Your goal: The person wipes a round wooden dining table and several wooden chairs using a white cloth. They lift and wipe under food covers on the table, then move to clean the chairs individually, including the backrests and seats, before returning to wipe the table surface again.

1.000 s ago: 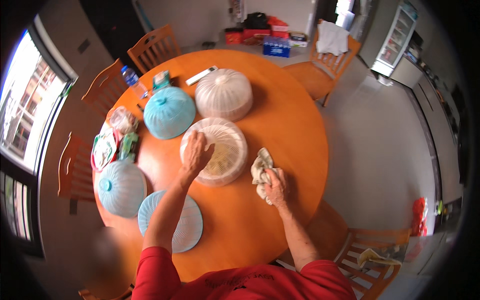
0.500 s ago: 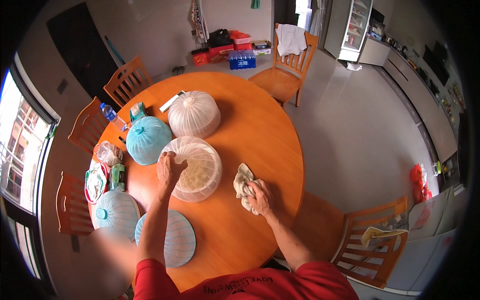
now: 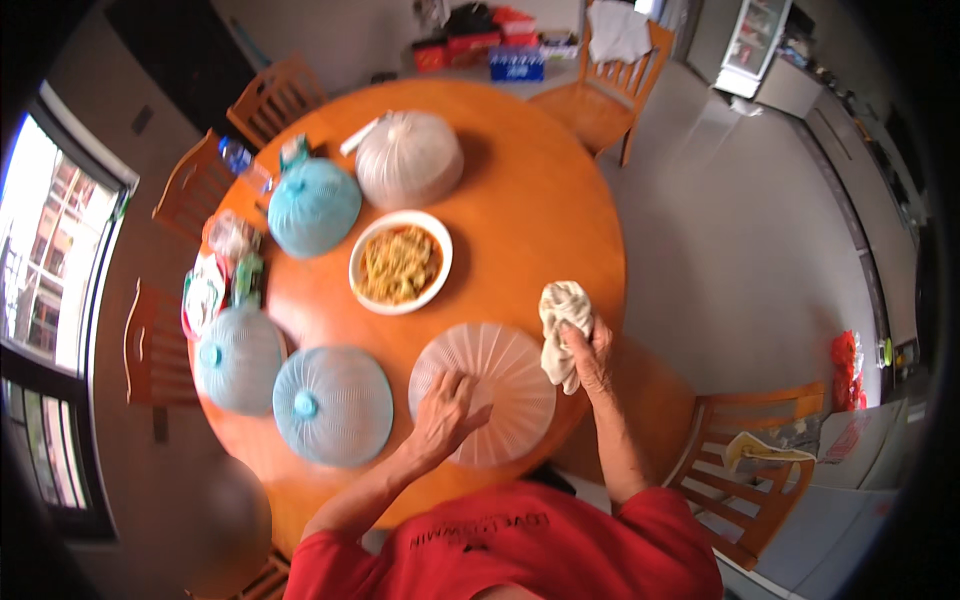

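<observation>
My left hand [image 3: 447, 418] is over a pale pink mesh food cover [image 3: 525, 400] near the table's front edge, fingers and thumb apart. No knob shows on this cover; the hand hides part of it. In my right hand [image 3: 592, 352] a crumpled whitish cloth [image 3: 562, 325] is gripped, above the table at the cover's right. Farther back stands a white bowl [image 3: 447, 272] with a yellowish, noodle-like dish [image 3: 400, 262] in it, uncovered.
Blue mesh covers [image 3: 333, 400] [image 3: 245, 362] [image 3: 315, 205] stand along the left, and a whitish cover [image 3: 410, 160] at the back. A bottle [image 3: 245, 162] lies tilted at the far left rim of the round table [image 3: 520, 240]. Wooden chairs [image 3: 745, 455] surround it.
The pale mesh cover has come off the bowl toward me, following my left hand, and the bowl's food now shows. My right hand has moved right with the cloth, and the view has shifted.
</observation>
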{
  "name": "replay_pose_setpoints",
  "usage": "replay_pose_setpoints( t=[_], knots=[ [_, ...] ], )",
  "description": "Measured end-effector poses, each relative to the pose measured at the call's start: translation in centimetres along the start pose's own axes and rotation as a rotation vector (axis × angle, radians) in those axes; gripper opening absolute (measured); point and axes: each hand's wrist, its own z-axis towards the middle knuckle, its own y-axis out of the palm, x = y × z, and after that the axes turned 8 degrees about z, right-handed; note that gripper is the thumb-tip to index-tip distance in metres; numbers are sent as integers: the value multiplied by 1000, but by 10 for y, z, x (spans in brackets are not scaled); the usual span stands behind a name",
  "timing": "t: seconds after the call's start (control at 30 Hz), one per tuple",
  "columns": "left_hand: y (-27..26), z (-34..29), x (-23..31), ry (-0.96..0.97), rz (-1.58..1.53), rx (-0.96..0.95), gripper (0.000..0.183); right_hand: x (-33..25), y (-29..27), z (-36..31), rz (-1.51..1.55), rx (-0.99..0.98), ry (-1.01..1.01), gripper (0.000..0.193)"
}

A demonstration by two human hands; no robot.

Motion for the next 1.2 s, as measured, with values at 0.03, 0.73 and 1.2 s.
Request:
replay_pose_setpoints(
  t=[0.03, 0.73, 1.2],
  knots=[
    [12, -3, 2, -27, 0, 20, 48, -4, 8, -16, -36, -118, -14, 41],
    [27, -17, 5, 87, 30, 181, 36, 38, 94, 106, -366, -954, 515, 30],
    [27, -20, 8, 118, 69, 53, 41, 10, 215, 59, -696, -1719, -58, 26]
  ],
)
